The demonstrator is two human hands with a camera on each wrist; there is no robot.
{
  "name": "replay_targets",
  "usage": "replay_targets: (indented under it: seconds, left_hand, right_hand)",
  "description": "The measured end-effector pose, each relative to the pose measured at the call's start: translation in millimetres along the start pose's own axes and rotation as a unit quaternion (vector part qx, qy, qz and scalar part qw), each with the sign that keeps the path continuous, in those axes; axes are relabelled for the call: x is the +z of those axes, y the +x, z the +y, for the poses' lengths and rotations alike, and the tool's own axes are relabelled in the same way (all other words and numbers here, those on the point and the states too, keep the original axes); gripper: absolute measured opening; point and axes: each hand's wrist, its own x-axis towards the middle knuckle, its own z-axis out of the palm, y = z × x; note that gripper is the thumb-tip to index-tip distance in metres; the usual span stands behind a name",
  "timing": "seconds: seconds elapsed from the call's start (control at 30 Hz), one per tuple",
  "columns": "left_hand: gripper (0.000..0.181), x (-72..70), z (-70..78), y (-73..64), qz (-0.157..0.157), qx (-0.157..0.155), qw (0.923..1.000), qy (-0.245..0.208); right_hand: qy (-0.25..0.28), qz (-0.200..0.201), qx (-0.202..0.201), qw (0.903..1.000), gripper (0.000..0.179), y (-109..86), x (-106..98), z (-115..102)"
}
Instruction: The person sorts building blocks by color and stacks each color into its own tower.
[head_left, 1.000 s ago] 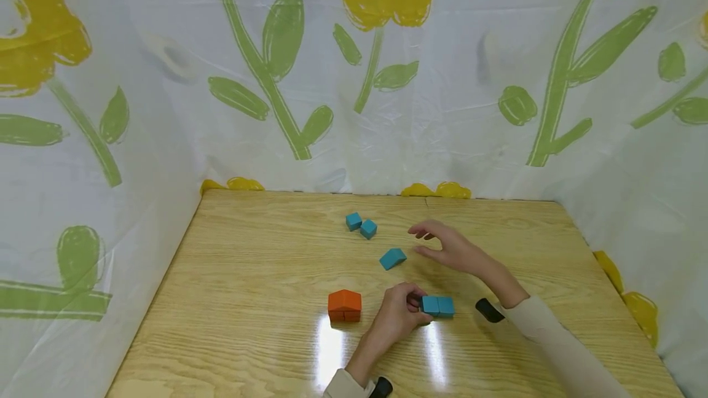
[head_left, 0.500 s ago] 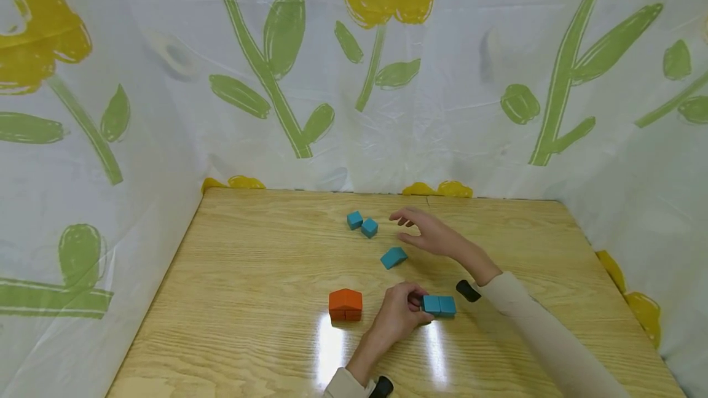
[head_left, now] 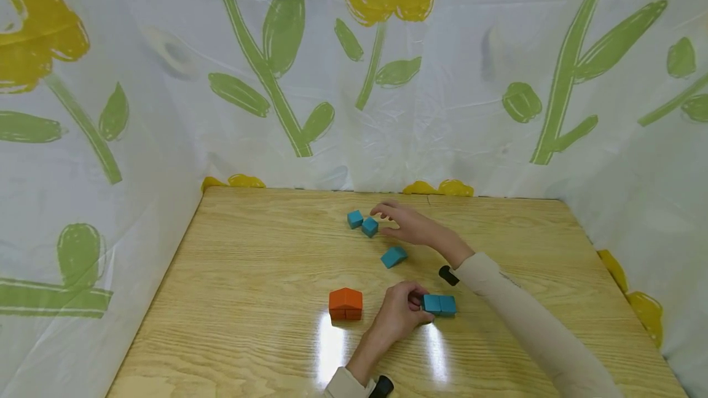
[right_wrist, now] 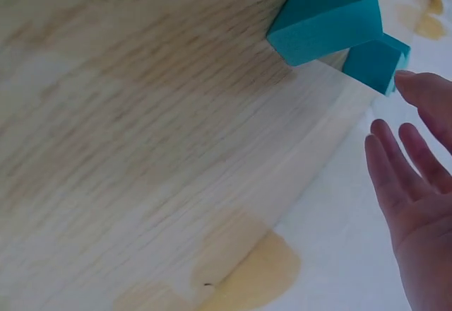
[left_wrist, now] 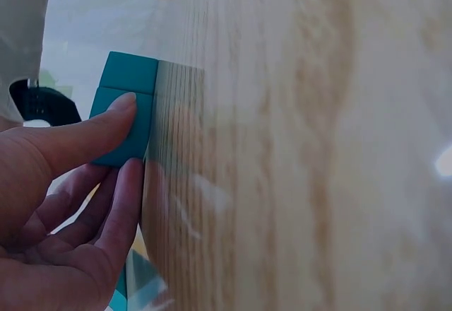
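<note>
In the head view, my left hand (head_left: 399,312) pinches the left one of two blue blocks (head_left: 432,304) standing side by side. The left wrist view shows the thumb on one face of the blue block (left_wrist: 131,131) and fingertips against its lower end. My right hand (head_left: 409,225) hovers with parted, slightly bent fingers beside a small blue cube (head_left: 370,226), thumb near its right side. Another blue cube (head_left: 354,219) sits just left of that one. Closer to me lies a blue triangular block (head_left: 393,257), large in the right wrist view. The right hand (right_wrist: 424,184) holds nothing.
An orange house-shaped stack (head_left: 345,304) with a triangular top stands left of my left hand. The wooden table (head_left: 249,263) is bounded at the back and sides by a white flowered cloth (head_left: 464,109). Both wrists carry black devices below them.
My right hand has moved left and toward the back, past the triangular block, up to the small blue cubes. The left hand keeps its place at the paired blocks.
</note>
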Motion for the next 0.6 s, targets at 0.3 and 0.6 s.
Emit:
replay_targets:
  seconds: [0.3,0.6]
  left_hand:
    - [0.027,1.0,0.3,0.0,0.003,0.003,1.0,0.001]
    - [0.026,0.7,0.4,-0.5,0.007,0.007,0.9999,0.006]
  right_hand:
    - [-0.025,-0.041,-0.017,0.9987,0.039,16.1,6,-1]
    - [-0.036,-0.065,-0.007,0.9972,0.034,24.7,8,-6]
